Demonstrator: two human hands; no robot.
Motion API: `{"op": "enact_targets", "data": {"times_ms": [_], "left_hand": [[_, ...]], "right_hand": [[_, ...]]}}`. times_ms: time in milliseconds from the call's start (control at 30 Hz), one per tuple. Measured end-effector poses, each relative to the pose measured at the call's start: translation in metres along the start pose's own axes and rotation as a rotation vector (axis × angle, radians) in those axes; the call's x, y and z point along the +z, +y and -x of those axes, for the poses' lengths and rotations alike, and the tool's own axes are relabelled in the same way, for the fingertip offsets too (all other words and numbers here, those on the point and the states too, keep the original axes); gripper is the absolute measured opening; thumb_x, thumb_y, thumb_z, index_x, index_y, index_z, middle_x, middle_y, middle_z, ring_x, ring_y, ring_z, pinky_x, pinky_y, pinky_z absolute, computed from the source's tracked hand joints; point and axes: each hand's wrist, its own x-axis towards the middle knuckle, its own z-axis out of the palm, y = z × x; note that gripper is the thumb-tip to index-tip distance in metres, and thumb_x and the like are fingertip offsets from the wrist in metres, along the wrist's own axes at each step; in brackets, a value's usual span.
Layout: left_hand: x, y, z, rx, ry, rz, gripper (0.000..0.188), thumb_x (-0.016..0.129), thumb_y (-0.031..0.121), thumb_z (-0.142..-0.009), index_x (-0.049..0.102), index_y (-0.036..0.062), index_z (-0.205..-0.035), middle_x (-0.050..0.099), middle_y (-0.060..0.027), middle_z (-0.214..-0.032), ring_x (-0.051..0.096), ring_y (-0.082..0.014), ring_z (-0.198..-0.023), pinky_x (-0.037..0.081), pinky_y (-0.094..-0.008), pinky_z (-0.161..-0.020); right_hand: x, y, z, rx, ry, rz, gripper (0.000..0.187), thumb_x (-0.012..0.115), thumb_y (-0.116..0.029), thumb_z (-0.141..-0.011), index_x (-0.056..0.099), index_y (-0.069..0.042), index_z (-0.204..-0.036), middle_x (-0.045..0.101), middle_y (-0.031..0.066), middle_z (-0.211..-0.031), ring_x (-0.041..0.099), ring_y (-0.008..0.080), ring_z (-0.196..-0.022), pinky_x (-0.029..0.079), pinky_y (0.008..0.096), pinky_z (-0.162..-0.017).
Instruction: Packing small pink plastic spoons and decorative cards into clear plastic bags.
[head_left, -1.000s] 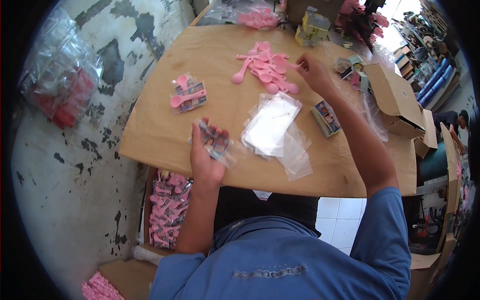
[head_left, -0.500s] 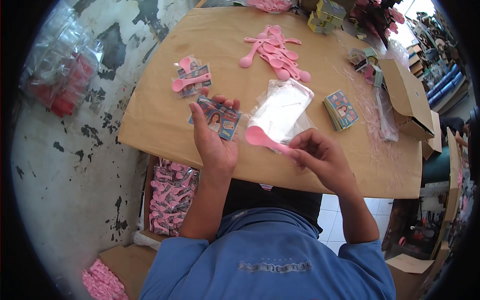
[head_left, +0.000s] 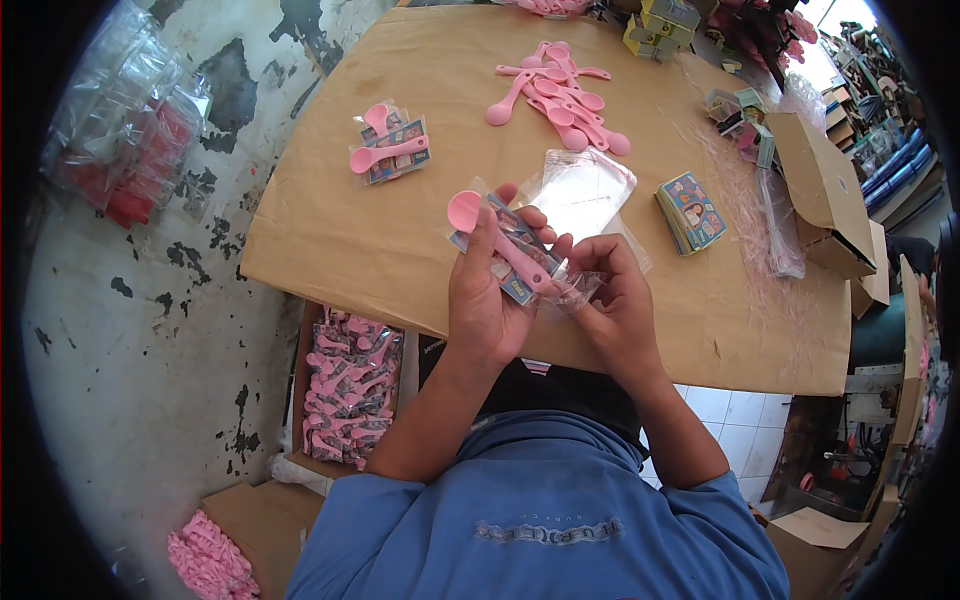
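The pink plastic spoon (head_left: 505,243) lies diagonally across a small printed sachet (head_left: 512,262), bowl at the upper left and handle running to the lower right. Both items sit partly inside a clear plastic sleeve (head_left: 565,285), whose open, crinkled end projects to the right. The assembly is held in the air above the near edge of the brown paper-covered table (head_left: 330,240), clear of its surface, and is tilted.

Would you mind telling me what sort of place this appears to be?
Probably a small packing workshop. A pile of loose pink spoons lies on the paper-covered table, a box of filled packets stands on the floor beside it, and both hands hold a spoon against a clear bag.
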Motion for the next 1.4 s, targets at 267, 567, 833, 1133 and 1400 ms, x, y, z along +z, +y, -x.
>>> {"op": "enact_targets", "data": {"times_ms": [267, 567, 833, 1133, 1400], "left_hand": [[0.002, 0.01, -0.004, -0.063, 0.064, -0.058, 0.038, 0.053, 0.029, -0.108, 0.047, 0.007, -0.138, 0.059, -0.0169, -0.133, 0.06, -0.025, -0.122, 0.05, -0.0465, -0.111], [0.015, 0.01, 0.003, -0.253, -0.007, -0.003, 0.045, 0.045, 0.03, -0.11, 0.038, 0.002, -0.144, 0.046, -0.0239, -0.151, 0.05, -0.0347, -0.138, 0.042, -0.049, -0.117], [0.019, 0.001, 0.014, -0.422, -0.088, -0.071, 0.054, 0.046, 0.033, -0.109, 0.035, 0.0039, -0.153, 0.047, -0.0197, -0.152, 0.052, -0.0252, -0.136, 0.044, -0.0412, -0.114], [0.021, 0.013, 0.019, -0.192, -0.259, -0.754, 0.055, 0.058, 0.024, -0.105, 0.04, -0.0037, -0.15, 0.056, -0.026, -0.142, 0.063, -0.0248, -0.123, 0.053, -0.0369, -0.103], [0.029, 0.007, 0.029, -0.07, -0.048, -0.859, 0.048, 0.059, 0.013, -0.104, 0.048, 0.0044, -0.15, 0.073, -0.0063, -0.099, 0.063, -0.0051, -0.077, 0.052, -0.0214, -0.068]], "right_hand": [[-0.037, -0.029, 0.005, -0.6, -0.139, 0.486, 0.016, 0.08, -0.01, -0.082, 0.079, -0.01, -0.097, 0.061, 0.0159, -0.136, 0.057, 0.0273, -0.119, 0.05, 0.0375, -0.087], [-0.045, -0.034, -0.004, -0.539, -0.041, 0.729, 0.043, 0.073, -0.004, -0.082, 0.074, -0.019, -0.123, 0.053, 0.0139, -0.15, 0.049, 0.036, -0.133, 0.043, 0.0465, -0.108], [-0.036, -0.048, -0.009, -0.632, -0.138, 0.555, 0.033, 0.08, -0.014, -0.069, 0.082, -0.022, -0.102, 0.061, 0.0134, -0.14, 0.051, 0.036, -0.135, 0.044, 0.0449, -0.109], [-0.029, -0.042, 0.004, 0.085, -0.066, -0.013, 0.063, 0.076, -0.007, -0.091, 0.046, -0.004, -0.146, 0.063, -0.0003, -0.081, 0.059, 0.0059, -0.075, 0.046, 0.024, -0.072], [-0.034, -0.034, -0.005, -0.444, 0.22, 0.638, 0.046, 0.078, -0.004, -0.085, 0.062, -0.003, -0.128, 0.068, 0.0105, -0.102, 0.063, 0.0187, -0.085, 0.051, 0.0313, -0.072]]}}
